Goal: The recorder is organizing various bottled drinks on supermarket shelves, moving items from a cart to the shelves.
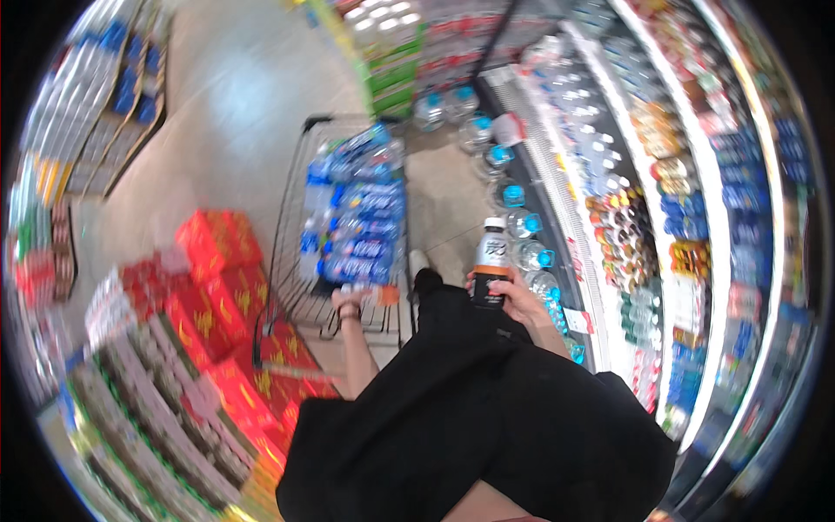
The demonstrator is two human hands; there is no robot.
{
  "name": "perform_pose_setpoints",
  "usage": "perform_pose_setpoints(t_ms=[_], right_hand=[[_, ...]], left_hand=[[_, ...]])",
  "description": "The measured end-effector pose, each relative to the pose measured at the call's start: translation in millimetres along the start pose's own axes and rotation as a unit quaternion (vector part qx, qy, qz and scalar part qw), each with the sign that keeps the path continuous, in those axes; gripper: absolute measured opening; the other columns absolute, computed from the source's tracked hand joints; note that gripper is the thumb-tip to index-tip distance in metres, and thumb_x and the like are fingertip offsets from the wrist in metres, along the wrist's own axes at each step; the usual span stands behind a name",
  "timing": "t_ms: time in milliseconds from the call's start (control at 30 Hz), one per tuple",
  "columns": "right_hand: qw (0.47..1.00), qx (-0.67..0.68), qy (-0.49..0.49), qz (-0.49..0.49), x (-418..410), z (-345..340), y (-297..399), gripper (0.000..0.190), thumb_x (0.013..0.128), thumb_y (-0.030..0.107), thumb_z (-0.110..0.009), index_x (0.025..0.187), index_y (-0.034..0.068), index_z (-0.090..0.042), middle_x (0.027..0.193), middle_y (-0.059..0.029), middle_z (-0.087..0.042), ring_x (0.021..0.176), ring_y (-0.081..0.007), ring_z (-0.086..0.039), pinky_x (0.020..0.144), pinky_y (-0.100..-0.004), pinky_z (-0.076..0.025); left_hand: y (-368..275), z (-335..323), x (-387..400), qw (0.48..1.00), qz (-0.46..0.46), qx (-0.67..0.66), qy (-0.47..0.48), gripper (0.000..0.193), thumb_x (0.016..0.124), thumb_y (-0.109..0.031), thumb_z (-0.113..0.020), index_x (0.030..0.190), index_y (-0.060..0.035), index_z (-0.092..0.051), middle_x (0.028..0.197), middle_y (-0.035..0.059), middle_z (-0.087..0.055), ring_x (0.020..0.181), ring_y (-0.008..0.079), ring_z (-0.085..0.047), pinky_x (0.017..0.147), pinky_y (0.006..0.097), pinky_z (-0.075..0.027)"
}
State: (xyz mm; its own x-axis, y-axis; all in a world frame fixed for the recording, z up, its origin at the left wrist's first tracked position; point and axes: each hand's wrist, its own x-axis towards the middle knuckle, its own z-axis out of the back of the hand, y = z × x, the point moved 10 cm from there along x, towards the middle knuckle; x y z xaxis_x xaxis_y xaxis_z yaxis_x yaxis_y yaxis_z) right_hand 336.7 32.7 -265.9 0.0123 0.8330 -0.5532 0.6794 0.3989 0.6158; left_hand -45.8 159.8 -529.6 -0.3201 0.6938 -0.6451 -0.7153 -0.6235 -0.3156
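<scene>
My right hand [515,297] is wrapped around a dark drink bottle [492,264] with a white cap and a silver, orange and black label. The bottle stands roughly upright in front of my black top. My left hand [348,299] reaches into a wire shopping cart [282,215] and grips one end of a blurred, pale bottle [375,295] with an orange part. Just beyond that hand, blue-labelled water bottles [362,251] in clear plastic wrap lie stacked in the cart. The cart's push bar [297,373] is at my left forearm.
Lit refrigerated shelves [587,176] full of drinks rise at the right. Large water jugs with blue caps [522,222] line their base. Red gift boxes [222,293] are piled left of the cart. Green-banded cartons [391,78] stand ahead, and stacked goods [104,98] stand far left.
</scene>
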Motion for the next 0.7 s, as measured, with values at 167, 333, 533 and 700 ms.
perform_pose_setpoints(t_ms=[167, 333, 533, 700], right_hand=[[0.996, 0.062, -0.007, 0.062, -12.4, -8.3, 1.4, 0.053, 0.081, 0.008, -0.071, 0.125, -0.001, -0.044, 0.112, -0.0153, -0.063, 0.104, -0.0263, -0.064, 0.093, -0.0402, -0.052], [0.990, 0.086, -0.045, 0.106, -40.1, 19.9, 25.3, 0.048, 0.083, 0.002, -0.067, 0.125, 0.001, -0.044, 0.113, -0.0136, -0.063, 0.104, -0.0252, -0.064, 0.093, -0.0394, -0.051], [0.977, 0.114, -0.057, 0.173, -70.4, 76.3, 47.9, 0.050, 0.081, 0.010, -0.072, 0.123, -0.001, -0.047, 0.110, -0.0128, -0.063, 0.102, -0.0235, -0.064, 0.091, -0.0376, -0.052], [0.973, 0.133, -0.050, 0.179, -87.4, 111.6, 64.1, 0.050, 0.082, 0.016, -0.074, 0.121, -0.003, -0.051, 0.111, -0.0130, -0.064, 0.099, -0.0228, -0.066, 0.089, -0.0366, -0.053]], left_hand=[[67.8, -3.8, -3.2, 0.995, -0.024, -0.084, -0.056, 0.065, 0.033, -0.030, -0.098, 0.077, -0.0003, -0.059, 0.080, 0.0086, -0.067, 0.066, 0.0186, -0.060, 0.060, 0.0389, -0.053], [15.9, 27.3, -72.3, 0.980, -0.080, -0.008, -0.184, 0.076, 0.037, -0.028, -0.096, 0.095, -0.0042, -0.052, 0.087, 0.0165, -0.066, 0.083, 0.0360, -0.065, 0.077, 0.0455, -0.053], [-81.7, 103.7, -161.3, 0.946, -0.239, -0.044, -0.217, 0.062, 0.047, -0.023, -0.088, 0.094, -0.0044, -0.054, 0.086, 0.0155, -0.064, 0.080, 0.0330, -0.065, 0.075, 0.0412, -0.052], [-143.2, 165.7, -240.9, 0.906, -0.349, -0.087, -0.223, 0.055, 0.054, -0.014, -0.084, 0.100, -0.0013, -0.055, 0.092, 0.0132, -0.062, 0.082, 0.0253, -0.063, 0.077, 0.0364, -0.052]])
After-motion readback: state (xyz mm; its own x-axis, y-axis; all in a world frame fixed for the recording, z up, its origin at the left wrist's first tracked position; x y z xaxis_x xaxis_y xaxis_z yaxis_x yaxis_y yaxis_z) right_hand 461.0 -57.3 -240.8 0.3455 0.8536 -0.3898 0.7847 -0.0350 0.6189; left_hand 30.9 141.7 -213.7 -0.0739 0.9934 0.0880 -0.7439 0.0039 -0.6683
